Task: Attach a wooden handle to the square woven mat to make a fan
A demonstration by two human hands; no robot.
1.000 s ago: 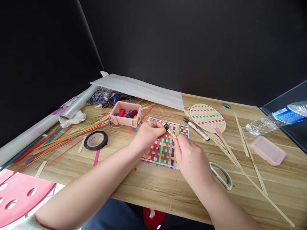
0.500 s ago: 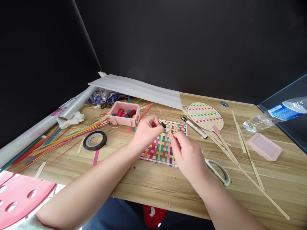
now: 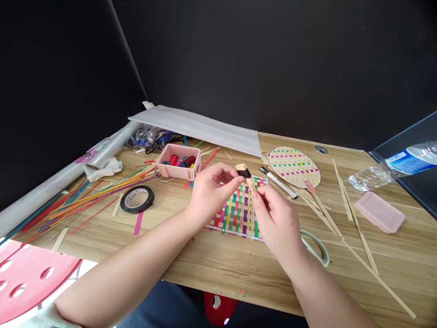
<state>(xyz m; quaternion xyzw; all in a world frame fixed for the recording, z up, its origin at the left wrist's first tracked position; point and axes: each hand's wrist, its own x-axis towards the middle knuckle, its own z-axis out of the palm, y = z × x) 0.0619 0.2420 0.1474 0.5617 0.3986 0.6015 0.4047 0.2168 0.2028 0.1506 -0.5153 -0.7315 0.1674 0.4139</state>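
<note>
Just above the woven mat [image 3: 239, 212], both hands pinch a short bamboo strip [image 3: 246, 176] with a black-taped end. The left hand [image 3: 208, 193] grips near the tape, the right hand [image 3: 276, 218] the lower end; keeping both grips tight should hold the tape snug.

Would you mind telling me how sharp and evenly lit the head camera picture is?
Head view: daylight evenly lights the wooden table, the black backdrop is featureless, the clear plastic water bottle glints, wide-angle bending shows at the edges, and the left hand and right hand are sharp.

Tape roll [image 3: 137, 199] lies left of woven mat [image 3: 239, 214], scissors [image 3: 317, 248] right.
</note>
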